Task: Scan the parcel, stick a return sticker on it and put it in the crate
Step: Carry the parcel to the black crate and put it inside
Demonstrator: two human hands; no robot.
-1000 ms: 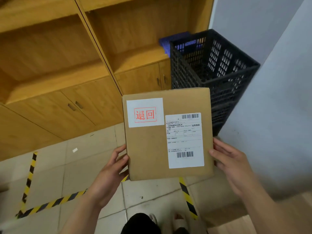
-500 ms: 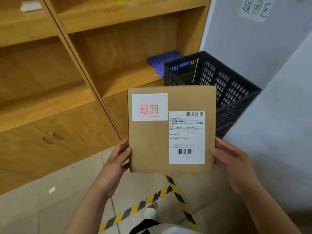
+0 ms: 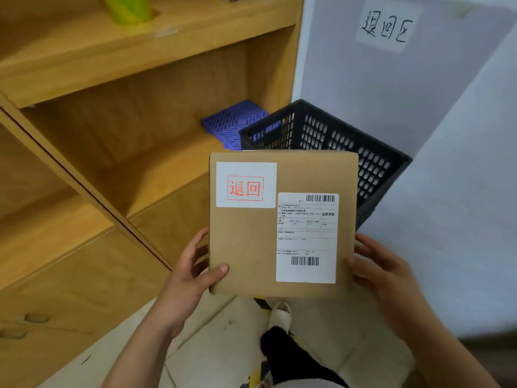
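Head view: wooden shelving fills the space beyond the left fingers; grey wall closes in past the right fingers. Black crate stands in the corner between them, directly beyond the parcel's top edge, mouth open and unobstructed. Parcel, flat brown box, held upright in the air short of the crate. Left hand grasps its lower left edge, thumb on the face; right hand grips the lower right edge, fingers curled round behind. Shipping label lies by the right fingers; return sticker above the left thumb.

Versus half a second back: crate nearer, left thumb now on the face.

Crate's base hidden by parcel. Blue basket partly behind the crate rim. Label print unreadable.
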